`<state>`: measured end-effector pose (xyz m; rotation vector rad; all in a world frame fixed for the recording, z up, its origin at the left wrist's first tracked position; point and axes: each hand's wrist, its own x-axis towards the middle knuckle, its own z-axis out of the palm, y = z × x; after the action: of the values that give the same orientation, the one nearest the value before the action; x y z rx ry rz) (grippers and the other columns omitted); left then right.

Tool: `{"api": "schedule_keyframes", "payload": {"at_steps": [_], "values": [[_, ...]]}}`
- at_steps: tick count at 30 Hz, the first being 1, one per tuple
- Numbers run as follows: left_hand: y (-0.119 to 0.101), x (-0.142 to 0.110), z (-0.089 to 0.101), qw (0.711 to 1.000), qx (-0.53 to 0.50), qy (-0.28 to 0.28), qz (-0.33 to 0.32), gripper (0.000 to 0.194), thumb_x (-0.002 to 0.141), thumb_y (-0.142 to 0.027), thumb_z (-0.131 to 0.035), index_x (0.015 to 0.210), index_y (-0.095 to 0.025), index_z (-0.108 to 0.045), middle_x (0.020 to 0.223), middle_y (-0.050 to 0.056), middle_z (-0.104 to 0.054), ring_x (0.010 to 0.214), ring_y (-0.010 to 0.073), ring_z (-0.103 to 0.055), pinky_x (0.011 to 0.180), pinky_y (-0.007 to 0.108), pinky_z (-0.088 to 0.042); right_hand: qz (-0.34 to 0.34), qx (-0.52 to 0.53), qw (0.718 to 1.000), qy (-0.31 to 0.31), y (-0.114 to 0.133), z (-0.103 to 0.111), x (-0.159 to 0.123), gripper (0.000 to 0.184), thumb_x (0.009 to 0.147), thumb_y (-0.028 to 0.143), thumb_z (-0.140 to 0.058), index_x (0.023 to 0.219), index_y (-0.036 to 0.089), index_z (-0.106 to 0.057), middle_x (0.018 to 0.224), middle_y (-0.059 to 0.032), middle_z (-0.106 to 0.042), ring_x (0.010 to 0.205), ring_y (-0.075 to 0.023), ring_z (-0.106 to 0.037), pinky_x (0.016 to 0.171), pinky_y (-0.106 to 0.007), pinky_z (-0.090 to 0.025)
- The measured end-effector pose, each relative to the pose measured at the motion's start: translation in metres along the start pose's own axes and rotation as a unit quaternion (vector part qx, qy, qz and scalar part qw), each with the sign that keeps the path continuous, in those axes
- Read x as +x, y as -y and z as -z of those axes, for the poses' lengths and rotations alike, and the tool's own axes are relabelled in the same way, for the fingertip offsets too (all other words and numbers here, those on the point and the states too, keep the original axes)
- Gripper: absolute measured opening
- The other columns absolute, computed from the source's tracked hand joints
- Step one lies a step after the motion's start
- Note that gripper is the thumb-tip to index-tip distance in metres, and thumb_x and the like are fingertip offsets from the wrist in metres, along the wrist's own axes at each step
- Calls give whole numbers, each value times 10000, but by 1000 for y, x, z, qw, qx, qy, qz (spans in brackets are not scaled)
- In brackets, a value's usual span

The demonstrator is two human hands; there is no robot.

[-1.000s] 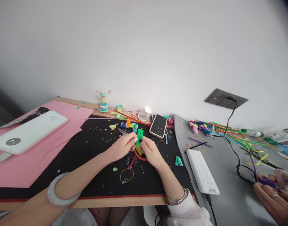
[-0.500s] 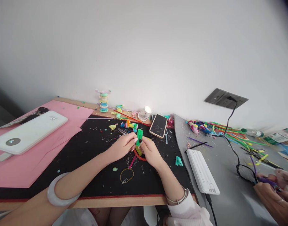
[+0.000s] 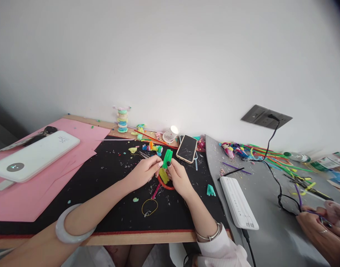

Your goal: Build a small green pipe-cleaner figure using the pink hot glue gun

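Observation:
A folded bundle of green pipe cleaner (image 3: 167,158) stands upright between my hands over the black mat. My right hand (image 3: 179,177) grips it from the right, thumb on its lower part. At its left edge, the fingers of my left hand (image 3: 147,168) are pinched together against it. Just below lies a folded yellow pipe cleaner piece (image 3: 163,175), partly hidden by my fingers. A red pipe cleaner loop (image 3: 166,187) curves beneath that. Closer to me are a magenta pipe cleaner piece (image 3: 156,191) and a yellowish rubber band (image 3: 149,207).
Scissors (image 3: 144,155) and a colourful pipe cleaner piece (image 3: 152,148) lie behind my left hand. A phone (image 3: 187,149) and paper cup (image 3: 170,134) are at the back. Power banks (image 3: 239,202) flank the mat. At far right, another person's hands (image 3: 320,226) hold something purple.
The green bundle has tilted and turned, showing a broader side, and more of the yellow piece below is visible. My hands have barely shifted. The other person's hands moved slightly.

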<state>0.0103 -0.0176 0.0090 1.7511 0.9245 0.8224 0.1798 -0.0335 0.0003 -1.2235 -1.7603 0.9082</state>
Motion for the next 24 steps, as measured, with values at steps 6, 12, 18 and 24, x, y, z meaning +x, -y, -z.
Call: {"api": "schedule_keyframes", "payload": {"at_steps": [6,12,18,24], "values": [[0,1,-1,999,-31,22,12,226,906,-380,-381,800,-192,-451,599,-58,-511,416,74,-421,445,209,-347,-3,1,1000,-8,-1,-1,0,248,912,365,-370,767,200,-485,610,27,-377,539,-114,-348,492,-227,-295],[4,2,-3,995,-88,38,24,238,908,-388,-385,798,-185,-443,597,-59,-501,405,57,-391,429,196,-322,2,-18,1000,3,1,0,0,225,923,330,-355,759,204,-444,616,32,-377,536,-109,-339,491,-222,-283],[9,5,-5,985,-163,52,33,246,899,-401,-410,797,-178,-431,592,-58,-495,404,49,-384,416,186,-299,8,-31,999,2,-1,0,0,223,924,317,-342,760,202,-439,609,36,-364,531,-107,-336,492,-224,-284],[8,6,-7,974,-215,58,46,279,870,-440,-454,784,-176,-419,581,-54,-501,392,48,-372,399,189,-278,3,-38,999,3,-2,-1,0,221,919,313,-344,736,210,-411,589,41,-348,521,-111,-337,491,-226,-288]]}}
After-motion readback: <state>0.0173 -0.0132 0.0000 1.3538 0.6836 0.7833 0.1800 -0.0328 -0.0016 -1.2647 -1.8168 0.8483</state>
